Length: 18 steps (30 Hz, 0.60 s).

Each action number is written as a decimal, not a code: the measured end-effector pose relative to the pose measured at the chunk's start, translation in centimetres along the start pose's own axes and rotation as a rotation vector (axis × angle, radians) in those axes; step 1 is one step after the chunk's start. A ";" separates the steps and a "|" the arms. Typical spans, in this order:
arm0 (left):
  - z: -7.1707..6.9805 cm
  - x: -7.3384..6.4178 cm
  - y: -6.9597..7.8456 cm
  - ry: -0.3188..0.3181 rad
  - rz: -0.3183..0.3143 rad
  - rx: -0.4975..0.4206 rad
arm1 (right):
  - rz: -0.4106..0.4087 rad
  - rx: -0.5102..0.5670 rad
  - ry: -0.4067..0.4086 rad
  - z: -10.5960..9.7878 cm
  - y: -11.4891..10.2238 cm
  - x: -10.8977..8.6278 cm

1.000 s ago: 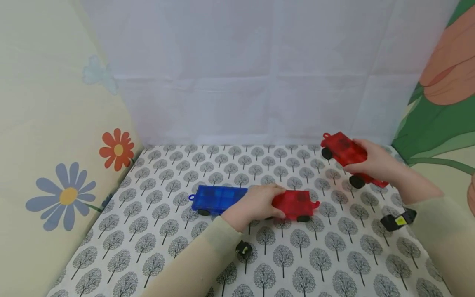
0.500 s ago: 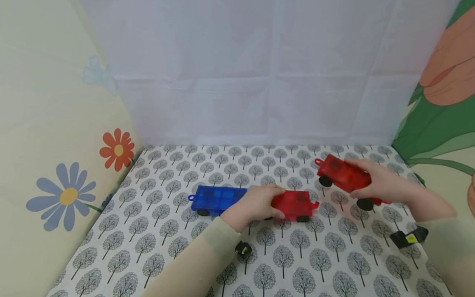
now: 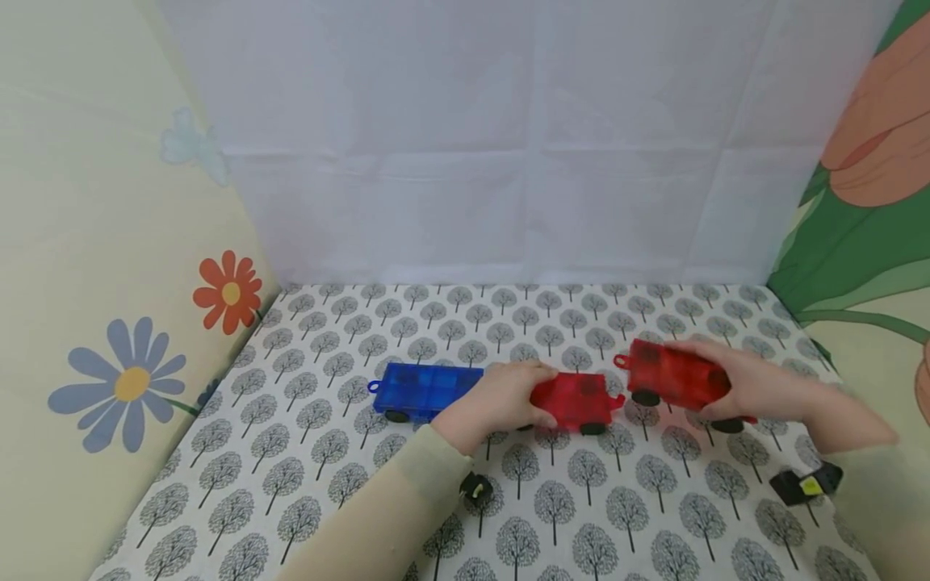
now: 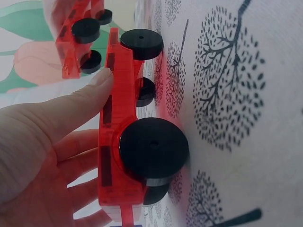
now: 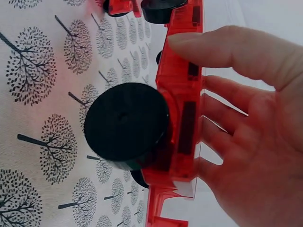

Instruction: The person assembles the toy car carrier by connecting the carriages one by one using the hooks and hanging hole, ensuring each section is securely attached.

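Observation:
In the head view a translucent red toy train car (image 3: pixel 584 399) with black wheels stands on the tree-print cloth. My left hand (image 3: pixel 508 395) grips it from above, thumb on the near side and fingers behind, as the left wrist view shows. A small hook sticks out from the car's right end. My right hand (image 3: pixel 756 386) holds a second red toy train car (image 3: pixel 661 371) slightly tilted above the cloth. Its left-end ring hangs just above that hook, apart from it. A blue toy train car (image 3: pixel 421 387) stands at the left; my left hand hides the join.
The cloth (image 3: pixel 305 484) covers the table. Behind it hangs a pale sheet (image 3: pixel 465 161). Flower-patterned side panels (image 3: pixel 131 242) bound the left and right. Black wrist devices (image 3: pixel 806 482) sit below both wrists.
My right hand has brought its red car down and slightly left, tilting it nearer to level, close to the other red car's hook. My left hand and the blue car have stayed put.

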State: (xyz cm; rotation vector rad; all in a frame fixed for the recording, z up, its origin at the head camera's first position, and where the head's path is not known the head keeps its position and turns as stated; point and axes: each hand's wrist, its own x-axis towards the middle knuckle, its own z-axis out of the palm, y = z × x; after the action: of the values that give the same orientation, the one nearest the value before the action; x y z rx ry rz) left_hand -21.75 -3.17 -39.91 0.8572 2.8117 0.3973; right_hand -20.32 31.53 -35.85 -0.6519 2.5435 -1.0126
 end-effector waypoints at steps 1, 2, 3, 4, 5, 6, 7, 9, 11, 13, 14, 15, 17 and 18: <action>0.0 0.0 0.0 0.000 0.001 0.000 | 0.004 0.003 -0.003 0.1 0.1 0.0; 0.0 0.0 0.0 -0.001 0.001 -0.001 | 0.011 0.007 -0.007 0.1 0.2 0.0; -0.1 0.0 0.1 0.000 0.002 -0.002 | 0.014 0.010 -0.010 0.2 0.3 0.0; -0.1 0.0 0.1 0.001 0.003 0.001 | 0.021 0.019 -0.014 0.3 0.4 0.0; 0.0 0.0 0.1 0.001 0.003 0.002 | 0.031 0.022 -0.019 0.4 0.5 0.0; 0.0 0.0 0.1 0.001 0.003 0.003 | 0.035 0.017 -0.021 0.5 0.6 0.0; 0.0 0.0 0.0 0.001 0.003 0.006 | 0.041 0.011 -0.024 0.6 0.7 0.1; 0.0 0.0 0.0 0.001 0.003 0.009 | 0.033 0.002 -0.032 0.8 0.9 0.1; 0.0 -0.1 0.0 -0.002 0.002 0.007 | 0.026 -0.007 -0.036 1.0 1.1 0.2; 0.0 -0.1 0.0 -0.003 0.002 0.007 | 0.018 -0.003 -0.040 1.1 1.3 0.1; 0.0 -0.1 0.0 -0.004 0.002 0.008 | 0.012 -0.002 -0.040 1.2 1.5 0.1; 0.0 -0.1 0.0 -0.004 0.001 0.008 | 0.010 0.004 -0.042 1.2 1.5 0.1; 0.0 -0.1 0.0 -0.005 0.000 0.010 | 0.013 0.002 -0.043 1.2 1.6 0.1; 0.0 -0.1 0.0 -0.005 -0.001 0.009 | 0.018 -0.002 -0.042 1.2 1.6 0.1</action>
State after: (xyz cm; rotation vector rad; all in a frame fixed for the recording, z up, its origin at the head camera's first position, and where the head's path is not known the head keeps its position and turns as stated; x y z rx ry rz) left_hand -21.69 -3.21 -39.93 0.8570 2.8113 0.3820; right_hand -20.33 31.82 -37.85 -0.6431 2.5098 -0.9805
